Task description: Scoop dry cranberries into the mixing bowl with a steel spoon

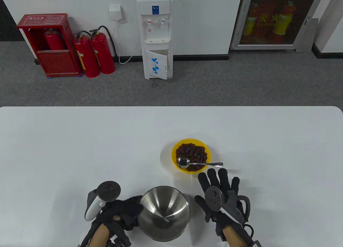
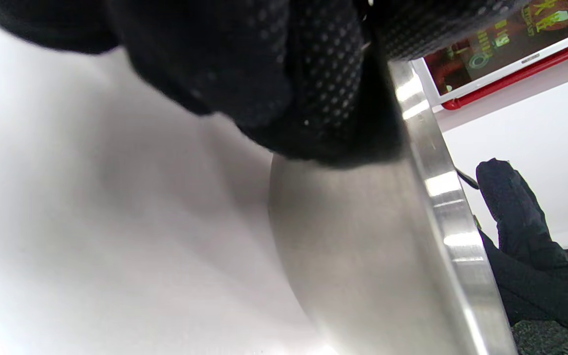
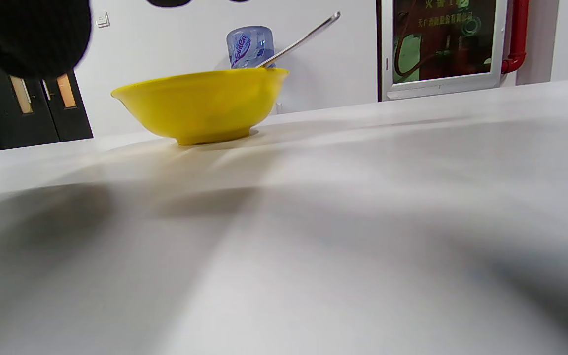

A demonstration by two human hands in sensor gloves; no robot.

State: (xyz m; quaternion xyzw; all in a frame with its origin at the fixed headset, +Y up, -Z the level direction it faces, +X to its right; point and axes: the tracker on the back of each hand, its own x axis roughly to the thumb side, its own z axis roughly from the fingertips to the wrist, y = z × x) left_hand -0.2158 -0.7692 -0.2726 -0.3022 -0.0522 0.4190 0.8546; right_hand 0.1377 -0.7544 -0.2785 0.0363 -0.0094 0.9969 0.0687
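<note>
A yellow bowl (image 1: 174,153) of dark dry cranberries (image 1: 191,152) stands mid-table. A steel spoon (image 1: 199,163) rests in it, handle over the right rim; it also shows in the right wrist view (image 3: 299,42), above the bowl (image 3: 200,106). A steel mixing bowl (image 1: 164,212) stands empty near the front edge. My left hand (image 1: 126,212) grips its left rim, seen close in the left wrist view (image 2: 313,98) against the bowl's wall (image 2: 363,256). My right hand (image 1: 218,193) lies flat and open, fingers spread, just below the spoon's handle, touching nothing.
The white table (image 1: 80,150) reaches a far edge at mid-frame. Beyond it are grey floor, a water dispenser (image 1: 156,35) and fire extinguishers (image 1: 93,54).
</note>
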